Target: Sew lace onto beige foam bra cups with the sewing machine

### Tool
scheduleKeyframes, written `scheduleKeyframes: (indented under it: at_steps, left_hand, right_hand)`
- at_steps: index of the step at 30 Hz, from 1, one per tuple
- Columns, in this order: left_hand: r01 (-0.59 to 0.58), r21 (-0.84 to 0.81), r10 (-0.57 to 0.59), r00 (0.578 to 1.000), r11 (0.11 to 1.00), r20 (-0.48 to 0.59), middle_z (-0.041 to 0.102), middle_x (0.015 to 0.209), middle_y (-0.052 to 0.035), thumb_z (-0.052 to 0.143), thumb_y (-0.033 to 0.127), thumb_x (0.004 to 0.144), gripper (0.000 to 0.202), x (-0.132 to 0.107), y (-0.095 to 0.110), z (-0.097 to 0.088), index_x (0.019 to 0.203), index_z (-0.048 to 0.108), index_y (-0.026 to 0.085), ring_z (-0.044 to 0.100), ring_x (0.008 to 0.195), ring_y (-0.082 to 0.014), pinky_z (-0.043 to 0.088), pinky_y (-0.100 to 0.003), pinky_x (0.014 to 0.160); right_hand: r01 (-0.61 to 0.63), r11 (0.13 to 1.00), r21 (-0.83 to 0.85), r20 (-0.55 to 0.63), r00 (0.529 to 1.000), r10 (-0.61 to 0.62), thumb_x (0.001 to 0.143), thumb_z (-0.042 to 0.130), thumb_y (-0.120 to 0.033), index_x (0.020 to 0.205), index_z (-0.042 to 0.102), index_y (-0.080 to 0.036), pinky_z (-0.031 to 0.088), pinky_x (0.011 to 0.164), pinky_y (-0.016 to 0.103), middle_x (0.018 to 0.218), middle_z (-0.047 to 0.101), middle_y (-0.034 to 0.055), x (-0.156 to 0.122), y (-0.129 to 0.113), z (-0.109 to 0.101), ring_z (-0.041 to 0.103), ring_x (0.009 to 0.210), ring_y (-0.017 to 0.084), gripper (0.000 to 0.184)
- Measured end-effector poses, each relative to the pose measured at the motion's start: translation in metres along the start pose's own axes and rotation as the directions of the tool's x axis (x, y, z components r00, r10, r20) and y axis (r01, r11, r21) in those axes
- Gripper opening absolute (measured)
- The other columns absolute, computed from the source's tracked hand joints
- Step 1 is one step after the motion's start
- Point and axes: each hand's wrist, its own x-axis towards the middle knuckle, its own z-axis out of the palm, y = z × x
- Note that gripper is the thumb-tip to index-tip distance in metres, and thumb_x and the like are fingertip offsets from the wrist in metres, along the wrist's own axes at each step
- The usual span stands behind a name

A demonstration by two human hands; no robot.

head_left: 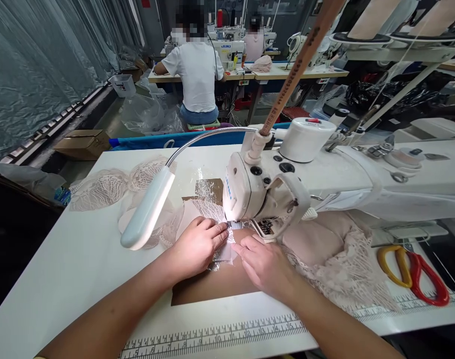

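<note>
A pale pink lace piece (207,208) lies under the head of a white sewing machine (245,184), beside the needle area. My left hand (200,244) rests on it just left of the needle, its fingers close together and holding the lace against the bed. At the fabric's near edge, my right hand (266,262) is closed, thumb and index finger pinching the lace. The fingertips of both hands almost meet in front of the presser foot. Brown tape (220,285) covers the table under the hands.
A bendable lamp (148,209) arches over the left side, above more lace cups (103,189). To the right lie padded lace pieces (324,244) and scissors with red and yellow handles (429,279). A ruler strip (220,339) runs along the front edge. Another person (195,75) sits ahead.
</note>
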Motion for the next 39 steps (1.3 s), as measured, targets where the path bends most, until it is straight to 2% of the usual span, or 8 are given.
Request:
scheduleKeyframes:
  at_steps: [13,23,27,30,33,35,37,39]
  left_hand:
    - [0.092,-0.021,-0.093,0.993,0.996,-0.078,0.061,0.123,-0.0122,0.05,0.007,0.079,0.048,0.004,-0.02,0.01,0.126,0.057,0.013,0.049,0.109,-0.0284,0.041,-0.043,0.094]
    - [0.168,-0.107,-0.188,0.96,0.98,-0.207,0.057,0.13,-0.0144,0.045,0.029,0.091,0.04,-0.003,-0.026,0.016,0.126,0.058,0.013,0.049,0.117,-0.0303,0.039,-0.047,0.1]
    - [0.199,-0.161,-0.234,0.942,0.967,-0.241,0.055,0.134,-0.0149,0.053,0.04,0.088,0.047,-0.006,-0.026,0.016,0.127,0.058,0.016,0.05,0.119,-0.0321,0.039,-0.048,0.101]
    - [0.284,-0.269,-0.351,0.903,0.92,-0.248,0.058,0.131,-0.0136,0.054,0.032,0.086,0.039,-0.01,-0.031,0.013,0.122,0.063,0.016,0.052,0.117,-0.0315,0.04,-0.049,0.1]
    - [0.338,-0.351,-0.428,0.877,0.873,-0.22,0.065,0.121,-0.0096,0.052,0.018,0.084,0.03,-0.018,-0.027,0.004,0.107,0.07,0.019,0.057,0.11,-0.0278,0.045,-0.046,0.095]
    - [0.255,-0.419,-0.344,0.927,0.871,-0.151,0.069,0.113,-0.0062,0.052,0.013,0.083,0.028,-0.025,-0.013,-0.003,0.1,0.073,0.021,0.06,0.105,-0.0232,0.048,-0.039,0.092]
    - [0.087,-0.531,-0.142,0.988,0.843,-0.064,0.07,0.11,-0.0049,0.053,0.01,0.081,0.028,-0.032,0.01,-0.01,0.099,0.073,0.021,0.061,0.104,-0.02,0.047,-0.033,0.095]
    - [-0.037,-0.603,0.035,0.999,0.797,-0.016,0.069,0.113,-0.0062,0.055,0.009,0.08,0.029,-0.037,0.033,-0.016,0.1,0.072,0.021,0.059,0.11,-0.0209,0.045,-0.033,0.099]
  right_hand:
    - [-0.171,0.985,-0.028,0.074,0.982,0.172,0.088,0.044,-0.013,0.125,0.063,-0.017,0.045,0.07,0.03,0.091,0.068,0.0088,0.012,-0.002,0.008,0.059,0.074,0.019,0.041]
    - [-0.236,0.955,0.181,0.093,0.97,0.223,0.093,0.04,-0.022,0.117,0.064,-0.022,0.048,0.071,0.029,0.092,0.07,0.0054,0.007,0.004,-0.022,0.063,0.082,0.019,0.034]
    - [-0.26,0.965,0.042,0.239,0.94,0.243,0.094,0.04,-0.024,0.102,0.068,-0.02,0.047,0.064,0.03,0.085,0.068,0.0063,-0.008,0.001,-0.049,0.063,0.073,0.019,0.03]
    - [-0.247,0.959,-0.136,0.367,0.887,0.281,0.089,0.049,-0.019,0.105,0.067,-0.017,0.048,0.065,0.032,0.091,0.066,0.0086,-0.025,-0.004,-0.054,0.064,0.078,0.023,0.024]
    - [-0.225,0.935,-0.275,0.38,0.868,0.32,0.083,0.052,-0.01,0.116,0.064,-0.014,0.05,0.07,0.034,0.102,0.064,0.0126,-0.043,-0.005,-0.044,0.064,0.086,0.025,0.035]
    - [-0.201,0.929,-0.311,0.38,0.87,0.316,0.078,0.048,0.001,0.123,0.06,-0.013,0.052,0.073,0.035,0.107,0.063,0.0138,-0.051,-0.004,-0.035,0.064,0.087,0.025,0.048]
    - [-0.187,0.928,-0.323,0.369,0.878,0.306,0.073,0.047,0.006,0.129,0.056,-0.011,0.052,0.076,0.035,0.112,0.063,0.0144,-0.054,-0.003,-0.03,0.063,0.09,0.025,0.06]
    - [-0.193,0.927,-0.321,0.344,0.888,0.304,0.071,0.048,0.007,0.131,0.054,-0.009,0.053,0.079,0.036,0.115,0.062,0.0153,-0.053,-0.003,-0.028,0.062,0.094,0.027,0.063]
